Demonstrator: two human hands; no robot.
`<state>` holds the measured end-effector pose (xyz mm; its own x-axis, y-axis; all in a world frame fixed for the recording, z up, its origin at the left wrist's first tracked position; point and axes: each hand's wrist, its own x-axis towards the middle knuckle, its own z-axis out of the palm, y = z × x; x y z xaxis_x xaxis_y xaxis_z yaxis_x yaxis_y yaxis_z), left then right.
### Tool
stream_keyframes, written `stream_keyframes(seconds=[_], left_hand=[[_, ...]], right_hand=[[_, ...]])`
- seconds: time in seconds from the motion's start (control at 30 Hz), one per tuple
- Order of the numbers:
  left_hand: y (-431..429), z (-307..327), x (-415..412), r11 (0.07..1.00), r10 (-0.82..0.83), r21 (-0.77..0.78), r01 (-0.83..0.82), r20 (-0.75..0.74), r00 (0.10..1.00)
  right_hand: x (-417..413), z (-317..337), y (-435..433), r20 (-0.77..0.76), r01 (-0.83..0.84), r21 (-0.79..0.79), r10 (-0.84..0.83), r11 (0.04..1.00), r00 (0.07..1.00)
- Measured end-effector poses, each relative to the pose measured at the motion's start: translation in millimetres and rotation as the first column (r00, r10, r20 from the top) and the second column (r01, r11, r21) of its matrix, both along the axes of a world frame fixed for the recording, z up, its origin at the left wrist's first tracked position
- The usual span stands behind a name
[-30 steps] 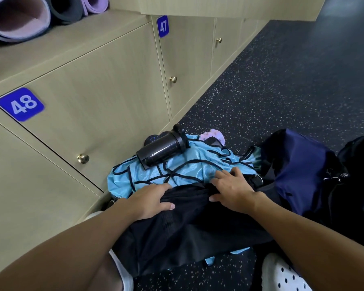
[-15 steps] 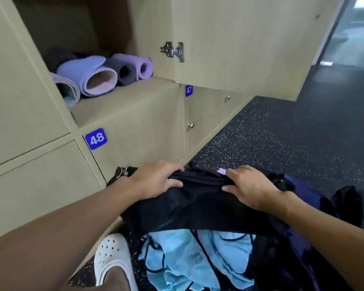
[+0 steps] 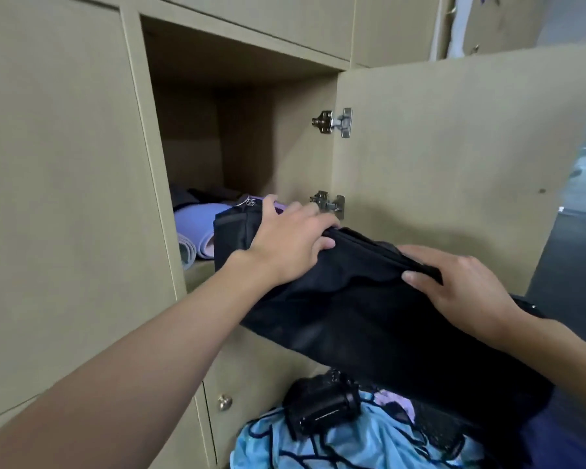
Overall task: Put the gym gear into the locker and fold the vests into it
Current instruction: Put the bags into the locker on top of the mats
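At locker (image 3: 241, 137) mouth, black bag (image 3: 369, 319) aloft.
L grip (image 3: 285, 242), R grip (image 3: 460, 286) curl on its top edge; corner at shelf lip (image 3: 197, 277).

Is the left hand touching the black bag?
Touching. The head view shows the left hand curled over the top edge of the black bag, thumb pressed on its front.
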<state>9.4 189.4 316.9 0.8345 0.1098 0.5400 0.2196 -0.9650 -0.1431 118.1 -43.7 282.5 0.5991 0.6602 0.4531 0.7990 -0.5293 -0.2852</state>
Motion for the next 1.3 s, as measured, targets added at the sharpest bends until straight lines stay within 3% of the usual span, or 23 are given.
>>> stream_keyframes(seconds=[0.13, 0.5, 0.93, 1.0, 1.07, 1.17, 1.23, 1.3], left_hand=[[22, 35, 25, 0.996, 0.026, -0.081, -0.022, 0.038, 0.999], [70, 92, 62, 0.995, 0.072, 0.049, -0.083, 0.200, 0.977], [150, 78, 80, 0.960, 0.274, -0.092, -0.265, 0.107, 0.956], [157, 71, 81, 0.949, 0.297, -0.150, -0.279, 0.115, 0.948], [165, 55, 82, 0.908, 0.336, -0.300, -0.292, 0.105, 0.936], [180, 18, 83, 0.759, 0.420, -0.560, -0.331, 0.033, 0.907], [185, -3, 86, 0.664, 0.460, -0.657, -0.357, -0.017, 0.888], [184, -15, 90, 0.649, 0.498, -0.659, -0.380, -0.009, 0.867]], right_hand=[[25, 23, 27, -0.004, -0.035, 0.167, 0.036, 0.985, 0.999], [65, 71, 98, -0.074, -0.130, 0.407, 0.175, 0.904, 0.982], [101, 106, 225, -0.179, -0.145, 0.536, 0.280, 0.832, 0.943], [108, 108, 253, -0.193, -0.119, 0.567, 0.272, 0.815, 0.943], [121, 104, 281, -0.311, -0.035, 0.529, 0.231, 0.848, 0.922], [142, 75, 310, -0.541, 0.046, 0.384, 0.184, 0.922, 0.821], [152, 55, 318, -0.549, 0.018, 0.331, 0.177, 0.943, 0.817], [157, 44, 322, -0.540, -0.008, 0.291, 0.171, 0.957, 0.824]])
